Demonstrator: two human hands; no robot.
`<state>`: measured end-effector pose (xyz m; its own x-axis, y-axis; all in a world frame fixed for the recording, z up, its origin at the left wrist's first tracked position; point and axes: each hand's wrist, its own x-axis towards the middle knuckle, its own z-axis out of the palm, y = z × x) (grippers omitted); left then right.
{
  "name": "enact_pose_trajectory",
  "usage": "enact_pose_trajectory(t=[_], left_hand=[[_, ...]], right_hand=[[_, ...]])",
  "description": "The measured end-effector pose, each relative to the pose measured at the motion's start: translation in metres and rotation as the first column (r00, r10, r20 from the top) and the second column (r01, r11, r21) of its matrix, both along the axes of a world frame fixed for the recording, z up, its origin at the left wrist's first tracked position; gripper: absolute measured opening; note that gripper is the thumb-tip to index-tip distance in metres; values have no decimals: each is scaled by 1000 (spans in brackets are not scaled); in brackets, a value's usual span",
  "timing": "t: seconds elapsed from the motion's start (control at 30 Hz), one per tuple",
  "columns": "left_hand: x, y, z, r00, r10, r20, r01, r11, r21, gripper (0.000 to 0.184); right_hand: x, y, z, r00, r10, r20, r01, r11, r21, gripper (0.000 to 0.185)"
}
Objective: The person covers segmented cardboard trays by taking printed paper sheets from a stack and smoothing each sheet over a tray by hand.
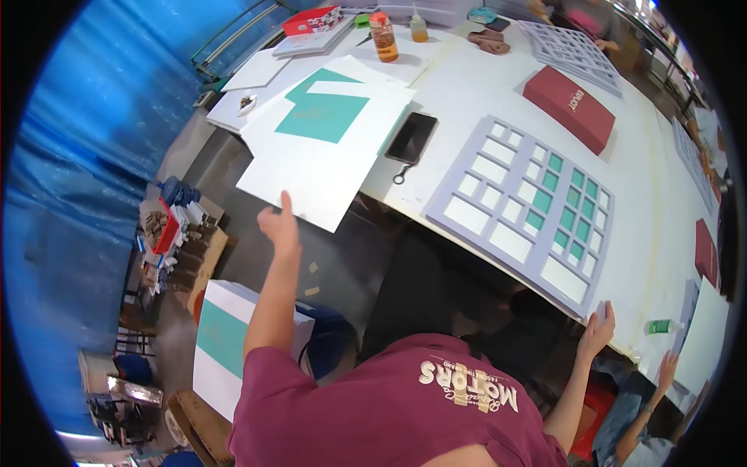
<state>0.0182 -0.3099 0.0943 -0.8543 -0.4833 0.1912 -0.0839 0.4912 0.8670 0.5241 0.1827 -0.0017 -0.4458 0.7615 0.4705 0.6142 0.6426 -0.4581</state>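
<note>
Firstly, one left hand (280,227), thumb over the near edge of a white sheet with green print (311,179), which lies just ahead of the fingers; whether they grip it cannot be told. Item two: one right hand (597,331), fingers bent beside the near corner of a grey divided tray (512,263), hold unclear; a green bottle (663,327) stands or lies rightward.

A white sheet (323,159) bearing teal shapes lies askew left of the flat grey frame (476,239), whose rectangular openings show white in some, teal in others.
</note>
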Motion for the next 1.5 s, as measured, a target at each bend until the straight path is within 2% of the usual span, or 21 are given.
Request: enact_pose_trajectory(t=[0.03, 0.07, 0.1, 0.13, 0.2, 0.23, 0.27, 0.33, 0.4, 0.43, 0.5, 0.53, 0.57, 0.63, 0.7, 0.8, 0.87, 0.93, 1.07, 1.27, 1.5], left_hand=[[22, 19, 47, 928, -34, 370, -114, 922, 370, 53], [21, 13, 32, 924, -218, 314, -50, 746, 664, 48], [13, -1, 5, 902, -381, 202, 5, 478, 879, 45], [3, -2, -7, 862, -505, 48, 32, 149, 988, 42], [12, 27, 15, 909, -415, -35, 196, 353, 915, 39], [19, 41, 18, 922, -379, -80, 258, 449, 855, 39], [12, 42, 13, 920, -381, -96, 270, 436, 858, 40], [12, 53, 15, 903, -419, -94, 279, 406, 870, 41], [11, 55, 11, 847, -524, -89, 310, 350, 884, 38], [19, 64, 15, 822, -563, -90, 330, 341, 880, 35], [37, 88, 29, 713, -701, -27, 404, 380, 832, 35], [44, 97, 30, 657, -754, 10, 443, 397, 804, 35], [44, 107, 24, 550, -834, -46, 546, 318, 775, 35], [59, 135, 33, 439, -898, -36, 621, 274, 735, 35], [71, 158, 40, 350, -937, -14, 689, 247, 681, 33], [70, 181, 35, 258, -966, 8, 782, 213, 586, 30], [64, 194, 30, 233, -972, 16, 826, 207, 525, 27], [59, 206, 26, 195, -980, 37, 852, 188, 489, 26], [44, 230, 12, 131, -991, 30, 896, 131, 425, 24], [24, 245, -2, 93, -992, 83, 898, 120, 423, 25], [23, 245, -4, 88, -994, 69, 876, 110, 469, 25]], right_hand=[[0, 1, -1, 1000, -9, -26, 8, 1000, -23, 44], [-1, 1, -2, 998, -22, -56, 20, 999, -46, 44], [-2, 4, -4, 997, -40, -70, 36, 998, -50, 42], [-3, 11, -10, 990, -46, -131, 34, 995, -96, 41], [5, 22, -29, 972, -68, -226, 25, 982, -185, 41], [3, 23, -31, 937, -82, -339, -16, 961, -277, 40], [1, 23, -27, 889, -117, -444, -55, 932, -357, 39], [-6, 15, -6, 866, -172, -470, -32, 918, -395, 39], [-19, 1, 19, 885, -116, -451, -36, 948, -316, 31], [-26, -7, 36, 919, -73, -388, -35, 964, -264, 26], [-43, -15, 57, 916, -57, -397, -79, 945, -317, 23], [-52, -15, 61, 895, -78, -440, -121, 906, -406, 23], [-61, -11, 61, 838, -36, -544, -254, 857, -448, 27], [-79, -19, 92, 836, -124, -534, -288, 729, -621, 43], [-87, -21, 109, 779, -256, -572, -365, 556, -746, 48], [-80, -17, 104, 901, -96, -423, -255, 671, -696, 41], [-70, -27, 103, 894, -124, -430, -221, 712, -666, 37], [-57, -23, 94, 905, -98, -414, -215, 734, -644, 38], [-41, -15, 71, 909, -65, -413, -259, 686, -679, 46], [-31, 2, 52, 942, 158, -296, -308, 759, -574, 55], [-32, 12, 40, 950, 227, -214, -307, 801, -514, 58]])
